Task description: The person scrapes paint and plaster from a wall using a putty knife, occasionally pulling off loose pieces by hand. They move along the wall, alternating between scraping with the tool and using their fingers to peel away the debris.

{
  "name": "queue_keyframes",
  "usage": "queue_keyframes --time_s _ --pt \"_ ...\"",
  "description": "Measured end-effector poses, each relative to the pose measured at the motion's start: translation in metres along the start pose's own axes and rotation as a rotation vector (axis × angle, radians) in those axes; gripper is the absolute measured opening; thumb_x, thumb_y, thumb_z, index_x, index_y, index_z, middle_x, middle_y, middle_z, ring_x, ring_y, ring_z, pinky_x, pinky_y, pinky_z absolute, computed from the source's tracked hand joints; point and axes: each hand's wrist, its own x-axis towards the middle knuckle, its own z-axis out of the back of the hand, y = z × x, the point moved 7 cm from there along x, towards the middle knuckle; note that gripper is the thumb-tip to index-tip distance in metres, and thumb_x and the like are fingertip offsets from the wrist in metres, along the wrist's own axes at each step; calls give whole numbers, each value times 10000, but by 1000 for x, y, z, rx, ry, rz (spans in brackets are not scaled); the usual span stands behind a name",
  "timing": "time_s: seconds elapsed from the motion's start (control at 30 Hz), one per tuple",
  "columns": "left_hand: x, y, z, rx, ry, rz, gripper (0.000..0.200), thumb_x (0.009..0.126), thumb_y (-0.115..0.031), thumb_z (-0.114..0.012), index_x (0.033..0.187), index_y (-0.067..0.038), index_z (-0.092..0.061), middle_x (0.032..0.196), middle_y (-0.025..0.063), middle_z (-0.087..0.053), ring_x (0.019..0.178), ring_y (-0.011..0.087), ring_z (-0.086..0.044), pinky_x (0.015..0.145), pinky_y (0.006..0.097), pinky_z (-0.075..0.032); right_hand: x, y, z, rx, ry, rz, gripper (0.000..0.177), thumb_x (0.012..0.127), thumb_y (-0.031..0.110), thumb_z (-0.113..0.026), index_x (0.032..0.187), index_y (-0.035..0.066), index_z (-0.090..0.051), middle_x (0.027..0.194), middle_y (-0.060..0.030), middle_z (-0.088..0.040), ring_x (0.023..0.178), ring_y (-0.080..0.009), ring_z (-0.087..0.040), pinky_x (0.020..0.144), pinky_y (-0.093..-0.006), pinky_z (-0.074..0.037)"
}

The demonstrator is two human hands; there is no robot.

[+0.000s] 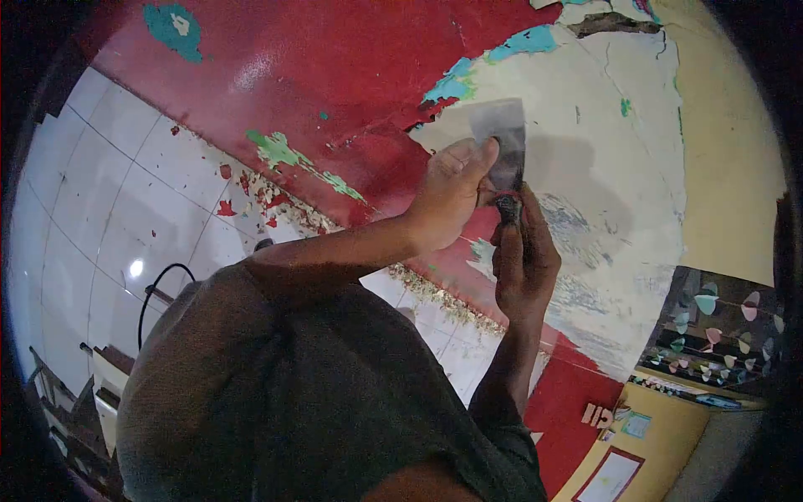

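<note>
A putty knife [508, 155] with a wide metal blade and a dark handle is in front of a wall with peeling red paint [335, 75]. My right hand [527, 263] is wrapped round its handle, below the blade. My left hand [456, 188] pinches the blade's left side, thumb on the metal. Behind the blade lies a bare whitish patch [619, 151] of wall with grey smears. Whether the blade touches the wall cannot be made out.
Paint flakes [226, 207] lie on the white tiled floor [100, 184] along the wall's foot. A black cable [155, 289] curves at the left, near furniture [109, 393]. Paper decorations [711, 336] hang at the right, above a framed sheet [609, 477].
</note>
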Motion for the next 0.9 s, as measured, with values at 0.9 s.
queue_keyframes --time_s 0.9 --pt "11 2 7 -180 -29 -10 366 894 -431 -529 977 -78 -575 822 -12 -596 698 91 -559 601 249 -461 17 20 -7 -207 4 86 373 878 11 -468 1248 18 -509 1064 -202 -628 980 -249 -631 815 -335 -481"
